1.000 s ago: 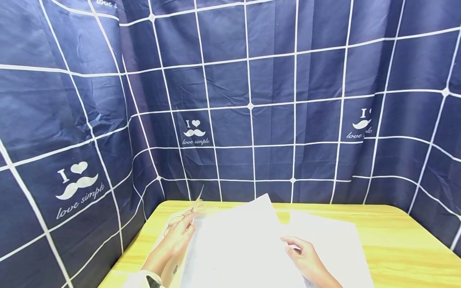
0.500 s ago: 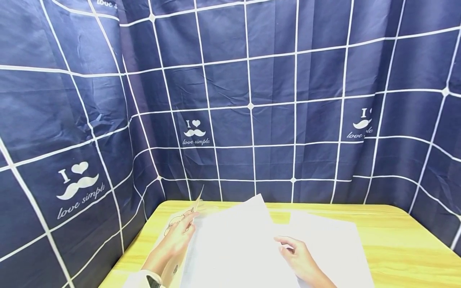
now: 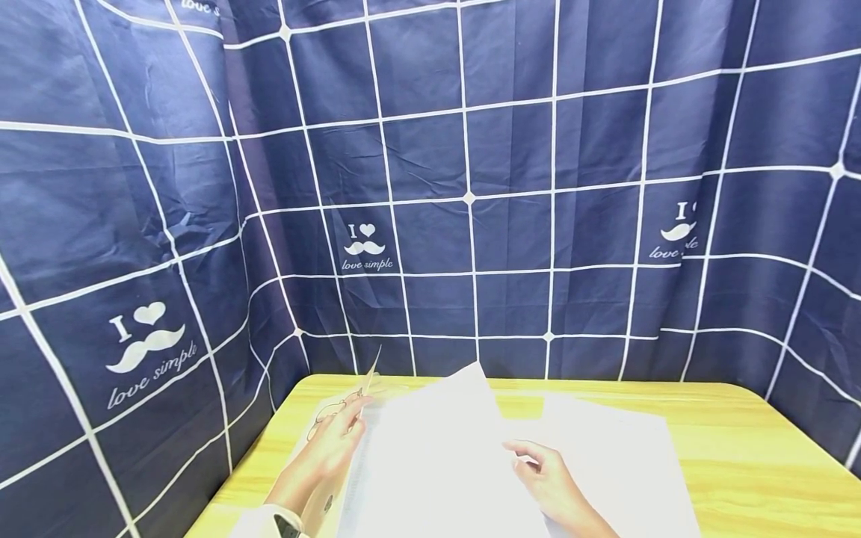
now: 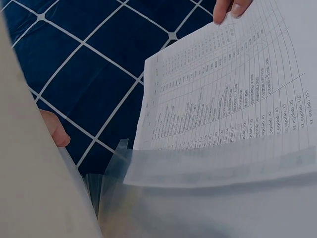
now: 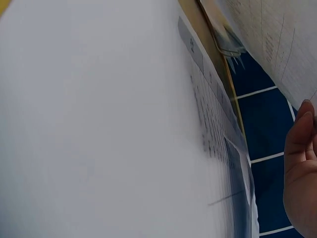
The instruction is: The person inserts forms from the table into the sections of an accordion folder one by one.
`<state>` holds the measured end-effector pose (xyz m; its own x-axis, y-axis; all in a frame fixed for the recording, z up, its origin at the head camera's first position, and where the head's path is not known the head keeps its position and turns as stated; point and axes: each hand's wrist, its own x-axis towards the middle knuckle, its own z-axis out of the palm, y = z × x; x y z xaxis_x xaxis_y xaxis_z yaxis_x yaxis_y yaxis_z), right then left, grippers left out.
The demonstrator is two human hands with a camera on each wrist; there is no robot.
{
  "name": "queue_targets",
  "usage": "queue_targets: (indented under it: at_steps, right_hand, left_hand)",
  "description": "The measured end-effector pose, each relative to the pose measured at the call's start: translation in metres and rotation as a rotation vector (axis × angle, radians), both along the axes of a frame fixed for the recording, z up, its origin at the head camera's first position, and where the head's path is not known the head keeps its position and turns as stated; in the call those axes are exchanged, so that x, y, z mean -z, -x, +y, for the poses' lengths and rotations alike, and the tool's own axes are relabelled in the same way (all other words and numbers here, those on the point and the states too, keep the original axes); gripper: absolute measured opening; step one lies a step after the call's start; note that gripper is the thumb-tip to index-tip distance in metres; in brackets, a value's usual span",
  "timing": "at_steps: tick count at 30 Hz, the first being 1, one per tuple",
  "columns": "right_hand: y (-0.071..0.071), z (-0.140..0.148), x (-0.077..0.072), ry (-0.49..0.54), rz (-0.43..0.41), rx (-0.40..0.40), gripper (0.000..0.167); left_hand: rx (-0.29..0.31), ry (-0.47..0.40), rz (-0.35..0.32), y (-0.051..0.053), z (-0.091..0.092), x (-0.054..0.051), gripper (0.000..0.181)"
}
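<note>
In the head view my left hand (image 3: pixel 326 444) holds the raised cover of a folder (image 3: pixel 329 478) at the left. One fingertip (image 4: pixel 58 133) curls over the cover's edge in the left wrist view. My right hand (image 3: pixel 546 477) pinches the right edge of a white sheet (image 3: pixel 437 448), whose far corner stands up. Close up, that sheet carries a printed table. Its lower strip lies behind a clear plastic sleeve (image 4: pixel 163 208). In the right wrist view the right hand (image 5: pixel 300 158) grips the sheet's edge at the far right. Glare washes out the paper in the head view.
More white paper (image 3: pixel 619 456) lies on the yellow wood-grain table (image 3: pixel 740 441), to the right of the folder. A large sheet with printing (image 5: pixel 99 119) fills much of the right wrist view. A dark blue checked curtain (image 3: pixel 511 224) surrounds the table.
My right hand has moved left, and the sheet's raised corner has shifted left with it. The left hand and the folder cover have stayed in place.
</note>
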<state>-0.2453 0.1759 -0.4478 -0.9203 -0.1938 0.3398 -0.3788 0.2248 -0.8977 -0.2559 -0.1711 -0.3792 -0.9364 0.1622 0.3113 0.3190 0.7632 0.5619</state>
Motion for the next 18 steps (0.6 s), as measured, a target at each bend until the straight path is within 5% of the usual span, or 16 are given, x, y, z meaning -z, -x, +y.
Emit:
queue_targets:
  at_steps: [18]
  right_hand:
    - [0.002,-0.013,-0.002,0.043,-0.073,0.026,0.032]
  left_hand:
    - [0.000,-0.008,-0.015,0.000,0.001,0.001,0.036]
